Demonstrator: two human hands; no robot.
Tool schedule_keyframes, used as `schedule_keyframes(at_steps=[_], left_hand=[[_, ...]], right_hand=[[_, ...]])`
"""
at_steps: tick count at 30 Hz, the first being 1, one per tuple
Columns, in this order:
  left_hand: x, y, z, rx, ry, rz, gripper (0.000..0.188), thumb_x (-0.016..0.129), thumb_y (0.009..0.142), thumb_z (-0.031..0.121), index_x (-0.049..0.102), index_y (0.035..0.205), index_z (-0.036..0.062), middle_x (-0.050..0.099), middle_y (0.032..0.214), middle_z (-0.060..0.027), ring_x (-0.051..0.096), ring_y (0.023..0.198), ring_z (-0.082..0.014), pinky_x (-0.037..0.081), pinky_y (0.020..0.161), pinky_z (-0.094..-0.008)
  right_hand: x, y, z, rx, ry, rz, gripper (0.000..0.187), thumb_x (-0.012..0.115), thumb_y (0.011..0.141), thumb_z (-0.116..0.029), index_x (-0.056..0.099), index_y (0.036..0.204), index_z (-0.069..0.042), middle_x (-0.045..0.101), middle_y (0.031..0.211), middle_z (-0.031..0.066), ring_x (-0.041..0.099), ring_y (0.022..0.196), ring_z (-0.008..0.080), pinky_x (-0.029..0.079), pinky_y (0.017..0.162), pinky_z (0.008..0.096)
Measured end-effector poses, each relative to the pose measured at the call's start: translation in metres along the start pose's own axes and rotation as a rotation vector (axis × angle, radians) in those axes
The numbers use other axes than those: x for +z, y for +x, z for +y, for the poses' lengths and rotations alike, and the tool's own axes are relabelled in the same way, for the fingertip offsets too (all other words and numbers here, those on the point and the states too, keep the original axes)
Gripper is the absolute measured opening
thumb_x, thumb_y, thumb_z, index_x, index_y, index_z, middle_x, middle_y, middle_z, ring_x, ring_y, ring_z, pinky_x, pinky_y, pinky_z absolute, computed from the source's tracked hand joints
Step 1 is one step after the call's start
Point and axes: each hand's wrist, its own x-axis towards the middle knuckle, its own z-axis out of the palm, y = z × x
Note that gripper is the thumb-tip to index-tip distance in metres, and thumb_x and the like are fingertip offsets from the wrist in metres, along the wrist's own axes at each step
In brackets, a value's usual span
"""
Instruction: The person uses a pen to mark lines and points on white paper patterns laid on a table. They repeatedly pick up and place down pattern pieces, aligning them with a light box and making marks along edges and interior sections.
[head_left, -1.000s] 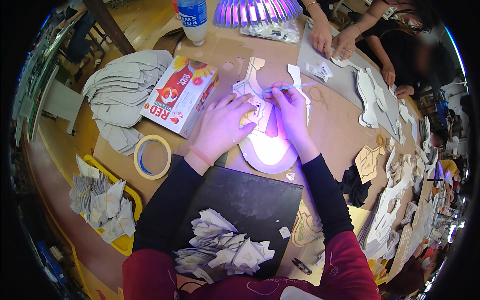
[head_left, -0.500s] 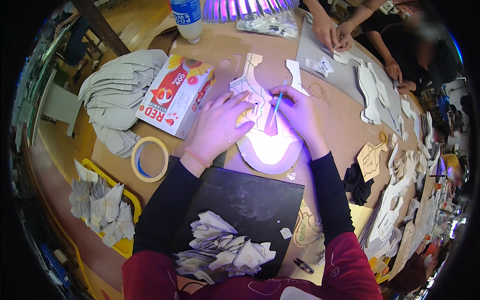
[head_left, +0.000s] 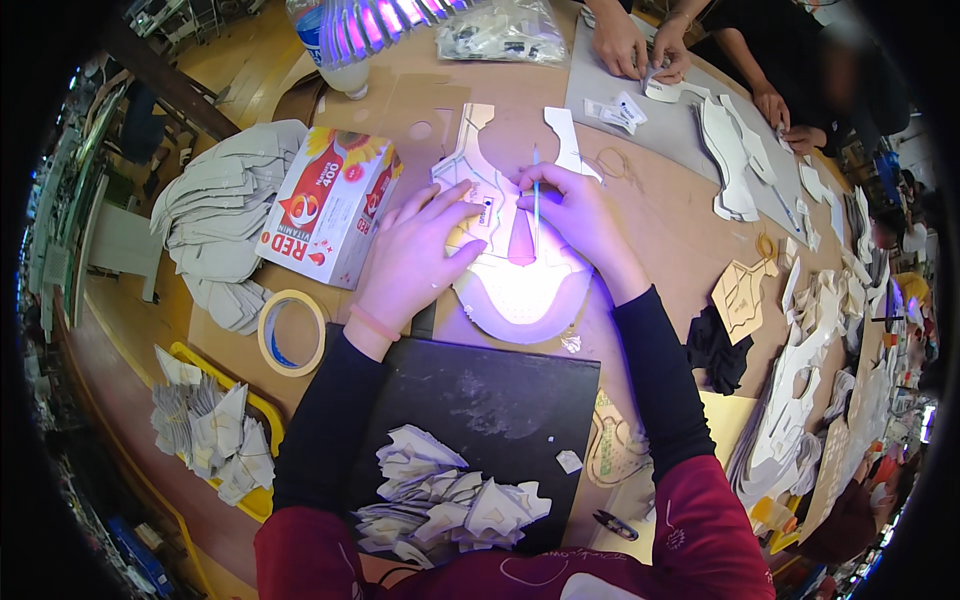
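A white shoe-upper shaped piece (head_left: pixel 520 290) lies flat on the brown table, lit by violet light. My left hand (head_left: pixel 415 255) presses down on its left side with fingers spread, next to a cardboard pattern (head_left: pixel 470 160) lying over it. My right hand (head_left: pixel 580 215) holds a thin pen (head_left: pixel 536 195) upright, tip touching the piece near its middle slit.
A red and white carton (head_left: pixel 330 205), a tape roll (head_left: pixel 292 332), stacked grey pieces (head_left: pixel 215 215), a black mat (head_left: pixel 480 410) with folded white pieces (head_left: pixel 450 495), and a yellow tray (head_left: pixel 215 435) surround me. A plastic bottle (head_left: pixel 335 45) stands far left. Other persons' hands (head_left: pixel 640 45) work on a grey mat across the table.
My right hand has turned the pen more upright and shifted slightly along the piece. My left hand stays pressed on the piece.
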Motion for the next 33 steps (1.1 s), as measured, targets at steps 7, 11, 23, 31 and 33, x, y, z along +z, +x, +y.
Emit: schedule_keyframes(at_steps=[7, 11, 23, 31, 33], left_hand=[[0.001, -0.001, -0.002, 0.010, 0.033, -0.008, 0.041, 0.066, 0.092, 0.041, 0.069, 0.126, 0.0174, 0.056, 0.150, -0.0028, 0.048, 0.139, -0.0305, 0.039, 0.112, -0.0484], [-0.001, 0.000, 0.000, 0.003, 0.026, -0.012, 0.041, 0.066, 0.092, 0.041, 0.069, 0.126, 0.0179, 0.056, 0.150, -0.0029, 0.048, 0.139, -0.0306, 0.039, 0.112, -0.0485], [0.000, 0.000, -0.002, 0.019, 0.041, -0.009, 0.042, 0.066, 0.092, 0.041, 0.067, 0.127, 0.0176, 0.056, 0.150, -0.0036, 0.048, 0.138, -0.0316, 0.039, 0.112, -0.0489], [0.002, 0.000, -0.003, 0.028, 0.045, -0.003, 0.042, 0.065, 0.093, 0.040, 0.067, 0.128, 0.0186, 0.056, 0.149, -0.0045, 0.049, 0.137, -0.0315, 0.039, 0.111, -0.0490], [0.003, 0.000, 0.000, 0.037, 0.076, 0.002, 0.041, 0.064, 0.093, 0.039, 0.067, 0.130, 0.0211, 0.055, 0.149, -0.0044, 0.049, 0.137, -0.0306, 0.040, 0.109, -0.0486]], right_hand=[[0.001, 0.000, -0.003, 0.003, -0.044, 0.007, 0.016, 0.076, 0.085, -0.004, 0.069, 0.099, -0.004, 0.075, 0.092, 0.0075, 0.073, 0.087, 0.0185, 0.056, 0.081, 0.0316], [-0.002, 0.001, -0.009, 0.097, -0.037, -0.057, 0.013, 0.074, 0.088, -0.001, 0.065, 0.097, -0.003, 0.075, 0.112, 0.0116, 0.068, 0.118, 0.0202, 0.054, 0.097, 0.0307], [-0.003, 0.001, -0.011, 0.113, -0.071, -0.059, 0.012, 0.074, 0.088, -0.002, 0.066, 0.097, -0.003, 0.075, 0.114, 0.0135, 0.069, 0.118, 0.0213, 0.055, 0.097, 0.0311], [0.000, 0.000, -0.006, 0.025, -0.036, 0.000, 0.014, 0.076, 0.086, -0.004, 0.068, 0.097, -0.003, 0.075, 0.097, 0.0092, 0.072, 0.095, 0.0190, 0.056, 0.084, 0.0315], [0.001, 0.000, -0.002, -0.010, -0.027, 0.028, 0.015, 0.077, 0.085, -0.004, 0.069, 0.097, -0.003, 0.075, 0.089, 0.0073, 0.073, 0.084, 0.0184, 0.056, 0.079, 0.0319]])
